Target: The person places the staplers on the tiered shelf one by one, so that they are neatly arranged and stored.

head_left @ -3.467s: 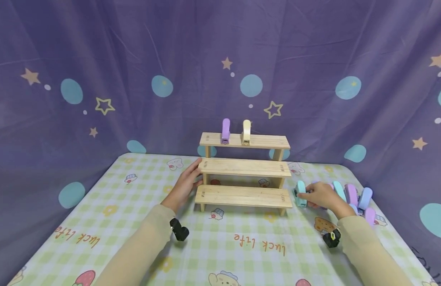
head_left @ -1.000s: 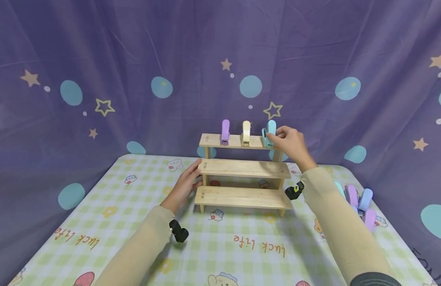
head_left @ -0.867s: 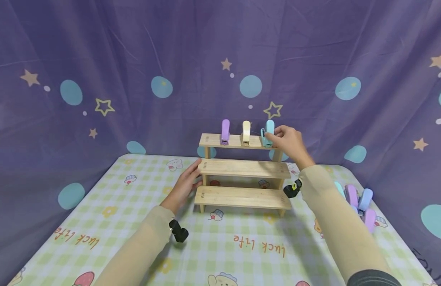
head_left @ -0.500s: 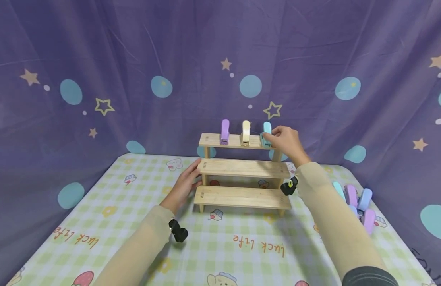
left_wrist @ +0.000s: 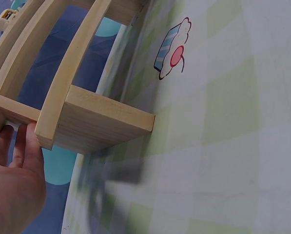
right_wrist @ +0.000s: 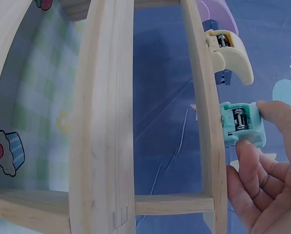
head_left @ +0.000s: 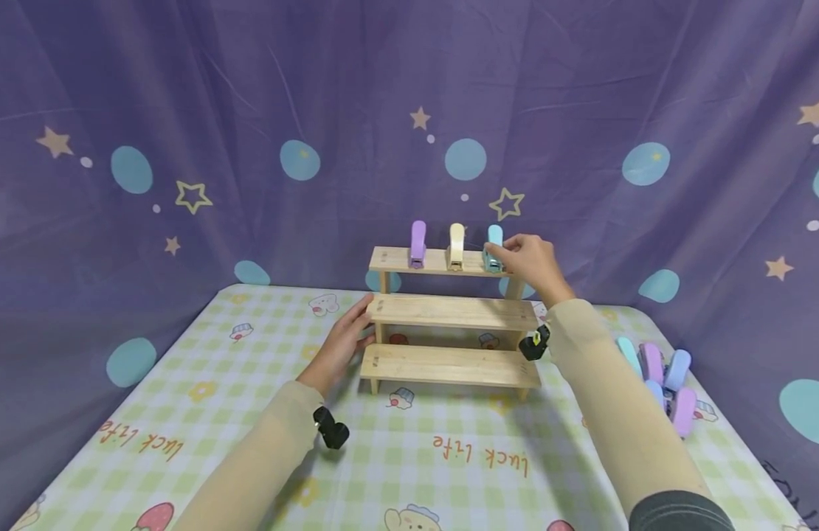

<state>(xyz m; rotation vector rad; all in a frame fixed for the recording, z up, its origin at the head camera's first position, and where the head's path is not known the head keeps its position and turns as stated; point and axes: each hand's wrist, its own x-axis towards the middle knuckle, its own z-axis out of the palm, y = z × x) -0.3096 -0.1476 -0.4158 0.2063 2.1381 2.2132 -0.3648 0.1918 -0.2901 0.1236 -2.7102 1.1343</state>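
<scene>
A three-tier wooden shelf [head_left: 453,311] stands on the table. On its top tier a purple stapler [head_left: 418,243] and a cream stapler [head_left: 457,246] stand upright, side by side. Right of them is a teal stapler [head_left: 494,237], which my right hand [head_left: 536,263] pinches between thumb and fingers; it stands on the top tier. The right wrist view shows the teal stapler [right_wrist: 242,125] end-on, thumb on one side and fingers on the other. My left hand [head_left: 341,345] rests against the shelf's left side; in the left wrist view its fingertips [left_wrist: 32,141] touch the middle tier's end.
Several staplers in teal, purple and blue lie in a cluster [head_left: 668,380] on the table's right side, beyond my right forearm. A green checked cloth [head_left: 250,442] covers the table. A purple curtain [head_left: 316,88] hangs close behind the shelf.
The right hand has carried the teal stapler from the table's right side up to the top tier. Over the last second it shifted slightly left and turned straighter. The left hand stays put.
</scene>
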